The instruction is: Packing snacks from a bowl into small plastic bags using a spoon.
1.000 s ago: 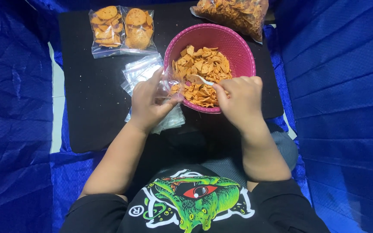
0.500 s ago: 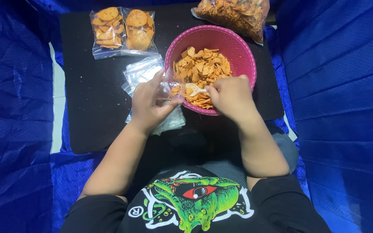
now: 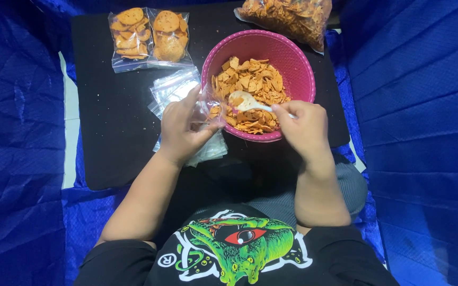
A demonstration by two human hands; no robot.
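A person seated at a low black desk held a small clear plastic bag in the left hand, its grip clenched on the bag's mouth at the near rim of a round pink plastic bowl. A few orange chips lay inside the bag, which touched the bowl's edge. The right hand had its grip closed around the handle of a white plastic spoon, whose scoop rested on the heap of orange chips in the bowl, just beyond that grip.

Under and beside the left grip lay a loose stack of empty clear plastic bags, partly hidden by the hand. Farther from that grip, at the desk's far left corner, two filled clear rectangular packets of round orange crackers lay side by side, touching. Beyond the right grip, past the bowl, a large clear bag of orange chips sat at the desk's far edge. Blue tarpaulin surrounded the desk on both sides.
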